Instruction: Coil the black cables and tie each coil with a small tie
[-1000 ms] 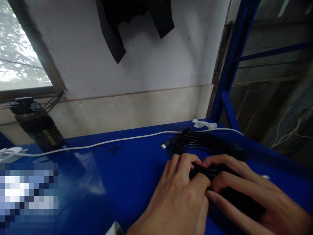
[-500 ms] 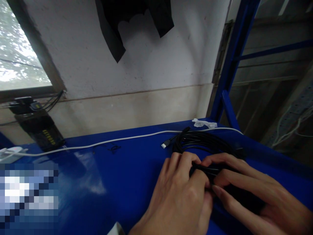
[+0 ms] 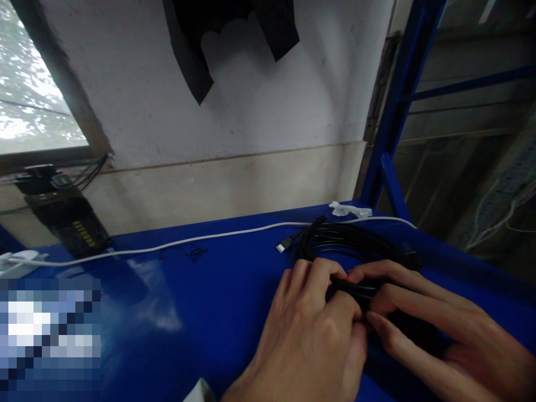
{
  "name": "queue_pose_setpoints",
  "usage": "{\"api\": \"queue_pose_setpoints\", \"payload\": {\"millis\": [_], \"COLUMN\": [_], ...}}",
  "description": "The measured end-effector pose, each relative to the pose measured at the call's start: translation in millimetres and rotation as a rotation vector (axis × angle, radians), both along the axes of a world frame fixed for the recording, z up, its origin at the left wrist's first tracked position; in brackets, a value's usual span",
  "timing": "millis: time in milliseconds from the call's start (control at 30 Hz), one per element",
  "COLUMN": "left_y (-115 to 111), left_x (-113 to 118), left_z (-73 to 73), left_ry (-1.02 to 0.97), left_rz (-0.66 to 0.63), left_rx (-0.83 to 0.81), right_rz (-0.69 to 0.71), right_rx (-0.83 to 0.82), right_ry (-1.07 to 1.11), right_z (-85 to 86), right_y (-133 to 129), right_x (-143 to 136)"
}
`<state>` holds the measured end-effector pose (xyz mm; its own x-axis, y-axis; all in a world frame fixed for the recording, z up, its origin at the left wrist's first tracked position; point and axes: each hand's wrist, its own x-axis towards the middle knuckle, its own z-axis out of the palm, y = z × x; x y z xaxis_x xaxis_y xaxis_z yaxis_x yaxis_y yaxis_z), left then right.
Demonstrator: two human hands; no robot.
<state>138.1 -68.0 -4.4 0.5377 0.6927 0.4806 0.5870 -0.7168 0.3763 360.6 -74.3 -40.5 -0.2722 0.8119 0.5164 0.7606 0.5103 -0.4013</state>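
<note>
My left hand (image 3: 316,324) is closed round a bundle of black cable (image 3: 355,289), its thumb and fingers curled over the strands. From the right, my right hand (image 3: 431,324) pinches the same bundle, fingertips close to those of the left. Much of the bundle is hidden under both hands. Just beyond them lies another coil of black cable (image 3: 352,237) with a flat, silver-tipped USB-type plug (image 3: 285,244) at its left end. Whether the two coils are joined I cannot see.
Along the back of the blue table (image 3: 218,301) runs a white cord (image 3: 218,235). A crumpled white scrap (image 3: 349,210) lies behind the coil. A dark bottle (image 3: 67,215) stands at the left, and thin black ties (image 3: 196,253) lie mid-table. A blue frame post (image 3: 387,128) rises at the back right.
Both hands stay on the bundle with only slight finger shifts. The right thumb and fingertips have moved a little to the right along it.
</note>
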Motion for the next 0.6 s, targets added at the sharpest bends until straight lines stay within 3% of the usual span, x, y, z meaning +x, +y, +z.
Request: {"api": "queue_pose_setpoints", "payload": {"millis": [600], "left_y": [0.0], "left_x": [-5.1], "left_z": [10.6], "left_ry": [0.132], "left_rz": [-0.054], "left_rx": [0.002], "right_rz": [-0.026], "right_rx": [-0.004], "right_ry": [0.060], "right_z": [6.4], "right_y": [0.5], "right_x": [-1.4]}}
